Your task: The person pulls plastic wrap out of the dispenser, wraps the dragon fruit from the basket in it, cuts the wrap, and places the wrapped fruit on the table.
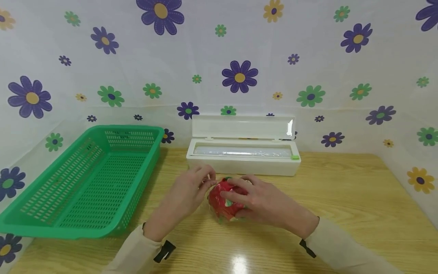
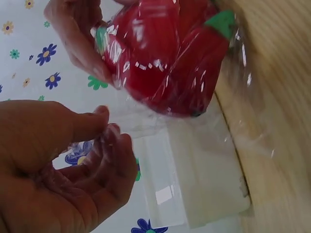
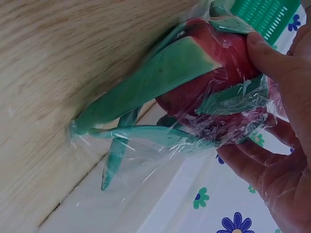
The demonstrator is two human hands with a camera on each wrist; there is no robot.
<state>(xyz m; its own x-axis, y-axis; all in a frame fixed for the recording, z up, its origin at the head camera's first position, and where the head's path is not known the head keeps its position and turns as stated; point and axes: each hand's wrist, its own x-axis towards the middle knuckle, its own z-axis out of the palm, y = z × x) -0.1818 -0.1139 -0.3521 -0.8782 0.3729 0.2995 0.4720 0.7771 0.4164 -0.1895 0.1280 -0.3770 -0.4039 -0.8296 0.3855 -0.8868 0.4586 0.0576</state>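
A red dragon fruit (image 1: 217,198) with green scales (image 3: 160,77) is partly wrapped in clear cling film (image 2: 252,111), just above the wooden table. My right hand (image 1: 267,198) holds the fruit from the right, thumb and fingers spread around it. On the other side, my left hand (image 1: 184,194) pinches an edge of the film between thumb and forefinger, apart from the fruit's skin. Loose film stretches from those fingertips toward the fruit in the left wrist view. In the right wrist view, long green scale tips poke out under loose film.
Behind the hands stands a white cling film box (image 1: 243,165), its lid (image 1: 243,127) raised and a roll of film (image 1: 239,151) inside. A green plastic basket (image 1: 137,194) is on the left. A flowered cloth (image 1: 205,49) hangs behind the wooden table (image 1: 342,190).
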